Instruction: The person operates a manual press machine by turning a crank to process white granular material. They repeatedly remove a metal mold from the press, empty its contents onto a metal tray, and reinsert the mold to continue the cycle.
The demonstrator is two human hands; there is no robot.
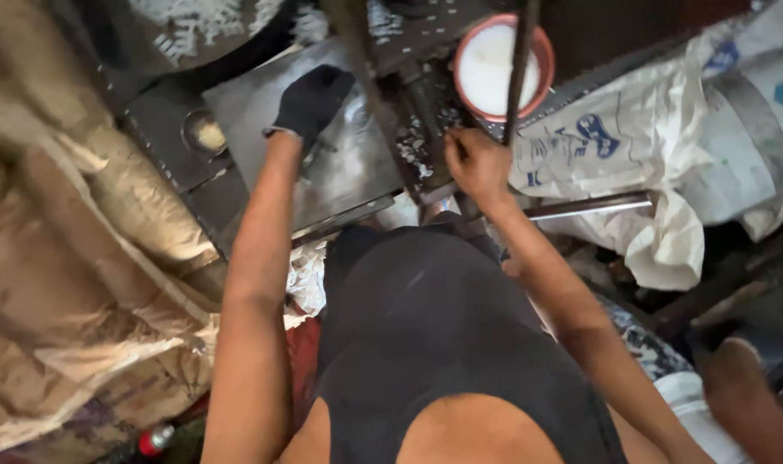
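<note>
Here, two hands, gloved left hand [312, 101] flat on one metal plate [323, 172], bare right hand [477, 163] gripping one rod [519, 60], one bowl [503, 67]

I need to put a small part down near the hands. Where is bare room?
The metal plate is bare between the gloved left hand and its near edge. By the right hand it is crowded: white crumbs, an upright rod, and the orange-rimmed bowl.

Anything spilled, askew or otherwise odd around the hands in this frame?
White flakes lie scattered over the dark machine bed between the hands, like loose scrap. Only the left hand wears a dark glove, pressing on the metal plate; the right hand is bare. The round bowl of white stuff sits upright.
</note>
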